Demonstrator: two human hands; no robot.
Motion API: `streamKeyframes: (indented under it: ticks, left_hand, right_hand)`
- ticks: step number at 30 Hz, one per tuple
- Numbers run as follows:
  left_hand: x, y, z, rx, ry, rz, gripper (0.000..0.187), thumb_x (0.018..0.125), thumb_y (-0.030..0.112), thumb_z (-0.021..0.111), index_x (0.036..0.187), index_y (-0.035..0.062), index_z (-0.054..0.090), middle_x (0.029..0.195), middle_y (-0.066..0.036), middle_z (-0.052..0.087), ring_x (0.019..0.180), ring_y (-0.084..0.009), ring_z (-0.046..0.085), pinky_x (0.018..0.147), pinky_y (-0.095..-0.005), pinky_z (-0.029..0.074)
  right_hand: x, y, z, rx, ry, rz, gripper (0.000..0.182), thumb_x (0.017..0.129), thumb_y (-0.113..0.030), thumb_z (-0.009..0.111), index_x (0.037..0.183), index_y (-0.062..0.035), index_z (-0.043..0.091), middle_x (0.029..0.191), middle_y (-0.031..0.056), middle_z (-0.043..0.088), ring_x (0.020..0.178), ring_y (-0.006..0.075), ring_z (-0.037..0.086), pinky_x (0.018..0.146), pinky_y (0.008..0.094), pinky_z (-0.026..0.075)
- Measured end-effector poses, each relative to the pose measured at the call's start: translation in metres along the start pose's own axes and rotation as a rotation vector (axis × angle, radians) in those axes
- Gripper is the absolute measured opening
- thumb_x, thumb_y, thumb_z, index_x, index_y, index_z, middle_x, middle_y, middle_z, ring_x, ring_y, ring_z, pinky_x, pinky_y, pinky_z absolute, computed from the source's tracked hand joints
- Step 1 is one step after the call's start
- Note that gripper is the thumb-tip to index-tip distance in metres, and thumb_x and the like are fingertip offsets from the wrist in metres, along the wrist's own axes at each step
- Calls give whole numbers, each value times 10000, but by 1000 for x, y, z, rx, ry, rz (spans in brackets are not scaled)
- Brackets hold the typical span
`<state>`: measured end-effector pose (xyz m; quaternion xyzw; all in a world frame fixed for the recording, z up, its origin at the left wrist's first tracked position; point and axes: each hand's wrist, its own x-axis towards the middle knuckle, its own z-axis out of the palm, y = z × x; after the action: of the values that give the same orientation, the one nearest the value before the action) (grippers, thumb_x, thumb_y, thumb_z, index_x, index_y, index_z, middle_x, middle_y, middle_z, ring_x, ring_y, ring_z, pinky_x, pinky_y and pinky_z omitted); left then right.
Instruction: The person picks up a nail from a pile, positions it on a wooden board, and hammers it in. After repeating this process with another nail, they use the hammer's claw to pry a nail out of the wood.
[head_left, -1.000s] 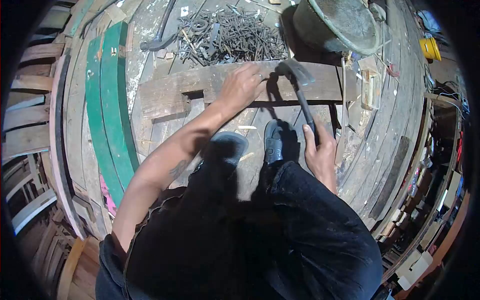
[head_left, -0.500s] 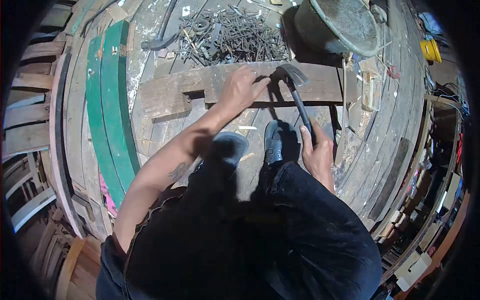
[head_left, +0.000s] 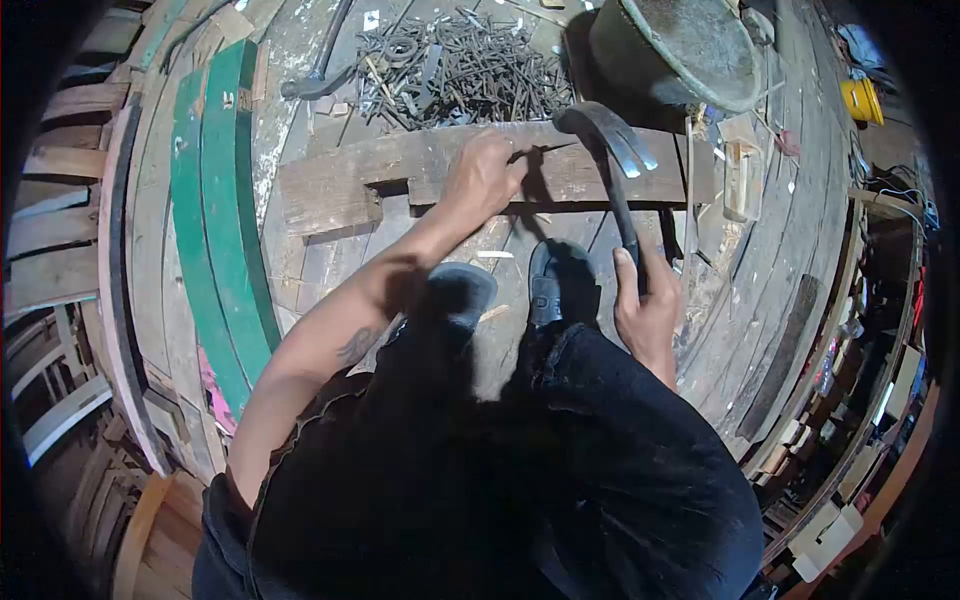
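Note:
Across the floor in front of my feet lies a thick wooden beam (head_left: 335,180) with a notch cut in its near edge. My left hand (head_left: 484,172) rests on the beam, its fingers closed round one end of a thin dark nail (head_left: 548,150). Part of that nail is hidden by the fingers. My right hand (head_left: 648,305) grips the handle of a claw hammer (head_left: 618,190). The hammer's head is raised over the beam, right of the nail, with the shiny claw pointing right. Just beyond the beam sits a heap of old nails (head_left: 470,75).
A grey bucket (head_left: 690,60) stands at the far right of the heap. Another hammer (head_left: 320,75) lies to the heap's left. Green boards (head_left: 225,220) run along the left side. My shoes (head_left: 548,290) are close to the beam, and stacked wood lines both edges.
The hammer's head has swung up and to the right, its claw turned more toward the camera. My right hand has shifted slightly right; my left hand stays almost in place on the beam.

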<state>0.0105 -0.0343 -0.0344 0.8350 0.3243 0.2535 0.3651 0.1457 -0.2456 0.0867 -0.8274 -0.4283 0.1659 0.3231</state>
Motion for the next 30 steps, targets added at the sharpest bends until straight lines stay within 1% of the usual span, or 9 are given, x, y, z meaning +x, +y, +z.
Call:
streamKeyframes:
  ticks: [3, 7, 8, 10, 19, 20, 25, 27, 30]
  left_hand:
    - [1, -3, 4, -47, 64, 50, 233, 903, 205, 746, 1012, 1, 773, 939, -209, 720, 931, -404, 672, 840, -490, 535]
    - [5, 5, -2, -39, 80, 22, 229, 912, 190, 739, 1035, 0, 769, 930, -210, 722, 931, -399, 672, 851, -475, 532]
    - [9, 7, -10, 3, -66, -83, 266, 954, 213, 728, 1129, 21, 784, 1063, -204, 762, 1007, -375, 708, 915, -460, 538]
    - [8, 4, -8, -16, -21, -26, 256, 953, 206, 726, 1121, 22, 785, 1068, -198, 763, 1013, -369, 707, 919, -460, 536]
    - [3, 1, -3, -29, 55, 121, 173, 915, 128, 744, 1043, 15, 772, 979, -184, 733, 960, -374, 676, 871, -459, 535]
    - [2, -4, 2, -22, 81, 187, 170, 904, 138, 763, 1020, 15, 769, 937, -182, 723, 925, -372, 670, 838, -459, 530]
    - [0, -10, 9, 16, 45, 129, 186, 893, 163, 780, 996, 7, 774, 925, -183, 730, 938, -369, 677, 831, -465, 525]
    - [1, -8, 9, 10, 54, 129, 192, 878, 169, 761, 900, -20, 739, 845, -195, 673, 895, -389, 647, 843, -495, 509]
    - [3, -7, 7, 37, 19, 118, 199, 914, 177, 758, 1010, 4, 769, 966, -189, 736, 968, -379, 677, 875, -473, 525]
  right_hand:
    - [1, 10, 7, -30, 15, -57, 288, 1000, -113, 670, 1242, 43, 689, 1069, 273, 732, 968, 405, 738, 848, 438, 560]
    - [6, 20, 19, -139, -60, -59, 306, 1012, -148, 644, 1245, 46, 691, 1087, 291, 726, 991, 440, 728, 882, 489, 559]
    - [6, 23, 19, -138, -60, -59, 306, 1012, -148, 644, 1245, 46, 691, 1087, 291, 726, 991, 440, 728, 882, 489, 559]
    - [6, 20, 18, -117, -61, -22, 308, 1011, -146, 646, 1246, 48, 692, 1066, 294, 727, 983, 445, 727, 870, 482, 559]
    - [9, -10, -7, 22, 68, -56, 281, 1002, -87, 657, 1246, 47, 686, 978, 252, 727, 886, 360, 729, 817, 423, 553]
    - [7, -8, -8, 1, 30, 5, 295, 1002, -92, 656, 1260, 50, 679, 996, 269, 727, 909, 379, 731, 824, 446, 549]
    - [-2, 13, 6, -158, -52, 2, 321, 1009, -122, 651, 1280, 47, 679, 1081, 305, 727, 993, 445, 729, 886, 475, 559]
    - [-3, 21, 12, -127, -36, 7, 314, 1011, -126, 645, 1270, 46, 685, 1093, 305, 727, 996, 451, 729, 890, 468, 563]
    - [4, 11, 0, -66, -39, 49, 307, 1005, -114, 652, 1258, 56, 682, 1074, 289, 734, 967, 416, 742, 856, 451, 565]
